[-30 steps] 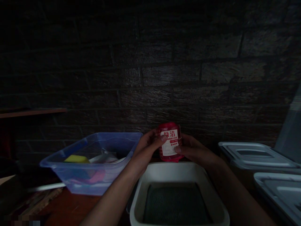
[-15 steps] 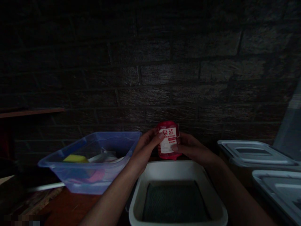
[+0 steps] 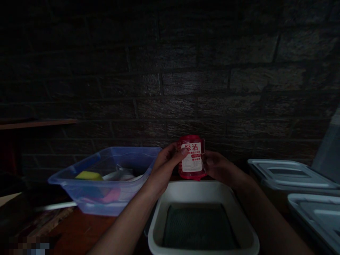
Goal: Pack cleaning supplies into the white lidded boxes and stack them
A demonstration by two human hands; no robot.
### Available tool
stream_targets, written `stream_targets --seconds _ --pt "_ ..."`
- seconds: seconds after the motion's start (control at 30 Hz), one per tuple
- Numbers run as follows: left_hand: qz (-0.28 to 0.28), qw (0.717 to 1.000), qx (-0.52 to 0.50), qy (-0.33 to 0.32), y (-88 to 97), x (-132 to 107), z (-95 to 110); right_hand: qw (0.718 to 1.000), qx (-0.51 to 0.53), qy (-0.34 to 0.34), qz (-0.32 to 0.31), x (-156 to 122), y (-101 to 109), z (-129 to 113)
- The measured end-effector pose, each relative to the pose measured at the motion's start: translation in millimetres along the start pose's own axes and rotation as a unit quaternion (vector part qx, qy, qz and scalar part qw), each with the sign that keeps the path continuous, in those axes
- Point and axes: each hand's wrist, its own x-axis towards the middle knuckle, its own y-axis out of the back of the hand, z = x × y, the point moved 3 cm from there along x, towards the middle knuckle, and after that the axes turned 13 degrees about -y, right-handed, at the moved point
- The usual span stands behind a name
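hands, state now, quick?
Left hand: closed on the red labelled package, thumb across its front.
Right hand: fingers curled at the package's right side, thumb off the label; whether it grips cannot be told.

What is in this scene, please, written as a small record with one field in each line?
Left grip: holds red pack, thumb over its front
Right grip: at the pack's right side; firmness of hold unclear
Pack label: white with red print, facing the camera
Below pack: white tub, a dark textured thing inside
Left side: blue bin with yellow item and pink item
Right side: far lid, near lid
Behind: brick-patterned wall
Light: dim
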Motion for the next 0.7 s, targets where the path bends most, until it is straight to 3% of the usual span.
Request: stream_targets --seconds 0.37,0.7 --pt "-0.012 1.000 0.016 -0.006 -0.7 2.1 1.0 0.999 -0.038 0.012 0.016 -1.2 -5.6 -4.8" --pt "0.014 1.000 -0.010 0.004 2.5 3.6 -5.6 0.998 -0.054 0.004 0.023 0.9 -3.8 -3.8"
